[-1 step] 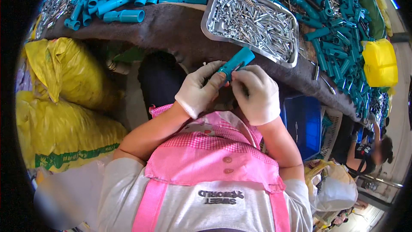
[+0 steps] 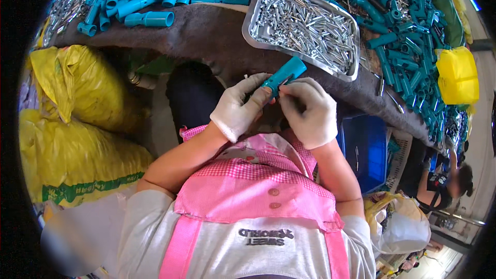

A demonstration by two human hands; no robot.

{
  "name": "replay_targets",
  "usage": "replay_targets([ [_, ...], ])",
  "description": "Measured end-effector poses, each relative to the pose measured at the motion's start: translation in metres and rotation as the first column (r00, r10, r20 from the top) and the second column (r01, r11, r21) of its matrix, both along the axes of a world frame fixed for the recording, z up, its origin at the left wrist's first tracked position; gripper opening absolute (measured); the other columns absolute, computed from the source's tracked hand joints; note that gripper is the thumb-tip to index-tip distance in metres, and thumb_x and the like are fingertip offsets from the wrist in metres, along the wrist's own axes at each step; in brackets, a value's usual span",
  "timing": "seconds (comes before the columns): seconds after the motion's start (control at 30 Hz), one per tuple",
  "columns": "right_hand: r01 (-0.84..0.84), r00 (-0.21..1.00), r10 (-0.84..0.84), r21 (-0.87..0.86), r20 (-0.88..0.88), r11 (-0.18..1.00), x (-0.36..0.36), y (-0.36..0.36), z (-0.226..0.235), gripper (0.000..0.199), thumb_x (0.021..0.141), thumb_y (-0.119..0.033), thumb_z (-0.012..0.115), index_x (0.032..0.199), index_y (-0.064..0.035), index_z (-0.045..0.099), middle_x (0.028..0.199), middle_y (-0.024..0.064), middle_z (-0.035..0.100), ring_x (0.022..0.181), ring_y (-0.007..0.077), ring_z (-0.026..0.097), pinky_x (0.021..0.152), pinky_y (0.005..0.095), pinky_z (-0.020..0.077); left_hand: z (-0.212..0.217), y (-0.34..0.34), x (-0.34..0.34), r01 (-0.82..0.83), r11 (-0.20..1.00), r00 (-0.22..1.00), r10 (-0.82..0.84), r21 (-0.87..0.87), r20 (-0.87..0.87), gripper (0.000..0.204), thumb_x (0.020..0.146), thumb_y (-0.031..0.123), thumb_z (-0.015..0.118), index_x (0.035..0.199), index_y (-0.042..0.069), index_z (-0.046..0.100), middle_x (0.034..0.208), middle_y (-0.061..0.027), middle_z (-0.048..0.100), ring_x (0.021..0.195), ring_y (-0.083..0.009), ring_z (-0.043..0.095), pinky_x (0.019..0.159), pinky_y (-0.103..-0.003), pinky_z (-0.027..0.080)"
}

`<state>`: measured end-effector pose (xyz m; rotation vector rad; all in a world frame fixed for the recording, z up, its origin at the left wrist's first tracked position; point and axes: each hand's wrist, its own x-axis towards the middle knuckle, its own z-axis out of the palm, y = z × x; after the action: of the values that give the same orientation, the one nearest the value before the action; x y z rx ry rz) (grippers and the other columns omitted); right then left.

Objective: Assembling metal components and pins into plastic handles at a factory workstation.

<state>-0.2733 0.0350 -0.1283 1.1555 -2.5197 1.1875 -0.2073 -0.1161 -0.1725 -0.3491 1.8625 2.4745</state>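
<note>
My left hand, in a white glove with bare fingertips, is wrapped round a teal plastic tube with a slot along its side. The tube slants up to the right, over the near edge of the work surface. My gloved right hand is closed in a pinch against the tube's lower right side. Whatever its fingertips grip is too small to make out. Just beyond both hands lies a metal tray heaped with small silvery pins.
Teal tubes lie piled along the far left, and another pile covers the right. Yellow sacks stand at my left. A blue bin is below my right arm, and a yellow container is far right. Another person sits beyond.
My right hand has shifted very slightly, its fingers bending a little at the tube. My left hand and the tube stay in place.
</note>
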Motion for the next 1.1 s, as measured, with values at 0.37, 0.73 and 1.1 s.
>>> replay_targets([
  [0.37,0.458,0.265,0.535,-0.593,0.803,0.663,0.014,0.003,-0.049,0.041,0.082,-0.015,0.067,0.119,-0.0032,0.051,0.1,0.0029,0.061,0.081,0.0107,0.056,0.071,0.023,0.044,-0.018,-0.002,0.013,0.082,0.861,0.874,-0.305,-0.503,-0.379,0.063,0.088,0.007,0.051,0.141,0.003,0.017,0.131,-0.0173,0.04,0.119,-0.0279,0.045,0.099,-0.033,0.034],
  [0.73,-0.081,0.952,0.058,0.067,0.301,0.994,-0.057,-0.048,0.025,0.019,0.083,-0.019,0.062,0.093,-0.003,0.062,0.087,0.0164,0.062,0.079,0.0318,0.062,0.072,0.0378,0.0482,0.017,-0.021,0.016,-0.198,0.845,0.98,0.171,0.497,0.098,0.033,0.095,0.03,0.044,0.12,0.009,0.038,0.076,-0.0071,0.049,0.054,-0.0137,0.045,0.049,-0.025,0.038],
  [1.1,0.207,0.976,-0.153,0.42,-0.158,0.884,-0.136,-0.086,0.005,0.022,0.077,-0.022,0.063,0.096,-0.0103,0.065,0.102,0.0154,0.059,0.092,0.0353,0.058,0.082,0.0418,0.0461,0.009,-0.055,0.005,-0.099,0.71,0.995,0.048,0.697,0.093,0.022,0.095,0.033,0.041,0.099,0.011,0.044,0.069,-0.009,0.05,0.047,-0.0161,0.046,0.043,-0.026,0.038],
])
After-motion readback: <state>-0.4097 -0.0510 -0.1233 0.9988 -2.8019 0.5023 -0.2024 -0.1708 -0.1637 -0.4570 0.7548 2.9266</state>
